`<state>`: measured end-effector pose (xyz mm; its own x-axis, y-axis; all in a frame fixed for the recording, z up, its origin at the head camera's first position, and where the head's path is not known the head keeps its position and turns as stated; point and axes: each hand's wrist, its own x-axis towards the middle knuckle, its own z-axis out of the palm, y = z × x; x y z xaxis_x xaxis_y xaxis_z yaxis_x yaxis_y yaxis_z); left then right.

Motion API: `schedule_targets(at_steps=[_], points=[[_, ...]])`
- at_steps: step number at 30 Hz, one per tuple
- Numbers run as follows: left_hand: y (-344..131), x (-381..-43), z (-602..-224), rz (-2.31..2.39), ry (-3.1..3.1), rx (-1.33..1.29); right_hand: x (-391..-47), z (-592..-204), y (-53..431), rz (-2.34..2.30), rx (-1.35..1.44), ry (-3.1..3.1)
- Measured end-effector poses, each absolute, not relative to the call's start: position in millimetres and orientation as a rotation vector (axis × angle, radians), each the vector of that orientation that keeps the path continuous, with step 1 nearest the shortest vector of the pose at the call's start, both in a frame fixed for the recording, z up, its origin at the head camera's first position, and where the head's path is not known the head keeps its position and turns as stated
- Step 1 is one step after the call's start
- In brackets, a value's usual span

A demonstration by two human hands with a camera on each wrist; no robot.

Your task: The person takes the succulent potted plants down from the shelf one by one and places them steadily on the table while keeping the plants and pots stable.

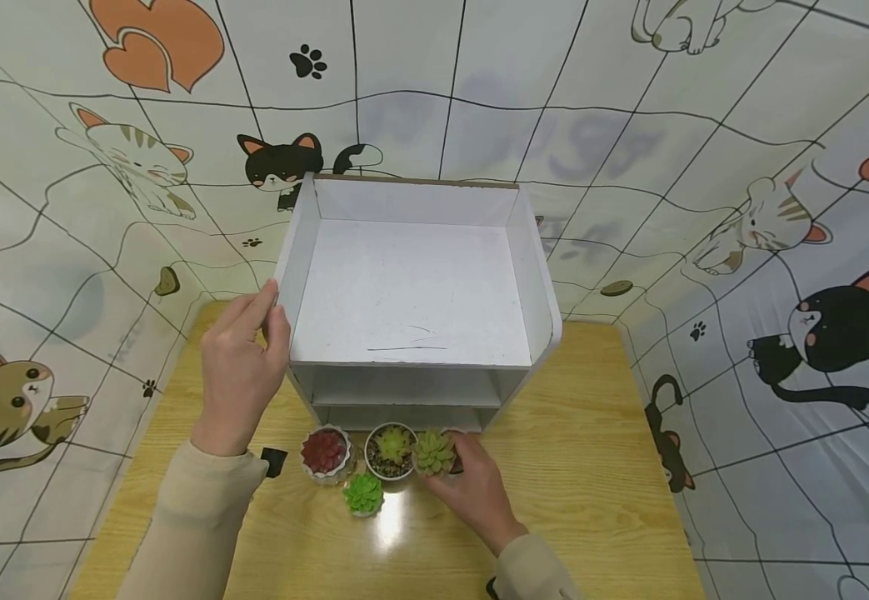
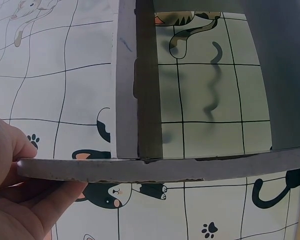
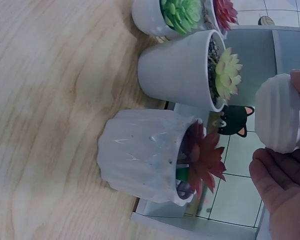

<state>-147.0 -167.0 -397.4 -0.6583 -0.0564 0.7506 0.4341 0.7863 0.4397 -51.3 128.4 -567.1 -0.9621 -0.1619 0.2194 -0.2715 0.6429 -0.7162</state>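
Observation:
The left hand pinches the left side panel of a white open shelf unit; in the left wrist view, thumb and fingers lie on either side of that panel's edge. The right hand holds a small ribbed white pot with a green succulent, raised before the unit's lower front. Beside it stand a round white pot with a pale green succulent and a faceted white pot with a red one, mostly hidden in the head view.
Farther left on the wooden table stand a red succulent in a white pot and a small bright green succulent. Cat-printed sheeting surrounds the table at the back and sides. A dark object shows near the left wrist.

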Motion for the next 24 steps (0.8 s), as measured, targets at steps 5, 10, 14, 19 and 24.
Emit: schedule_targets(at_steps=[5,10,14,19,24], points=[[-167.9,-147.9,-399.2,-0.783,-2.166,-0.281,-48.7,-571.9,128.0,1.181,0.379,-2.74],[-166.5,-147.6,-398.2,-0.797,-2.154,-0.274,-44.9,-575.6,127.1,1.192,0.397,-2.759],[-166.4,-147.4,-397.7,-0.793,-2.162,-0.27,-42.4,-581.0,126.4,1.152,0.414,-2.765],[-167.6,-148.2,-398.8,-0.778,-2.176,-0.274,-40.1,-586.7,125.3,1.149,0.423,-2.779],[-168.1,-148.9,-399.0,-0.769,-2.178,-0.278,-36.4,-591.7,124.7,1.143,0.437,-2.782]])
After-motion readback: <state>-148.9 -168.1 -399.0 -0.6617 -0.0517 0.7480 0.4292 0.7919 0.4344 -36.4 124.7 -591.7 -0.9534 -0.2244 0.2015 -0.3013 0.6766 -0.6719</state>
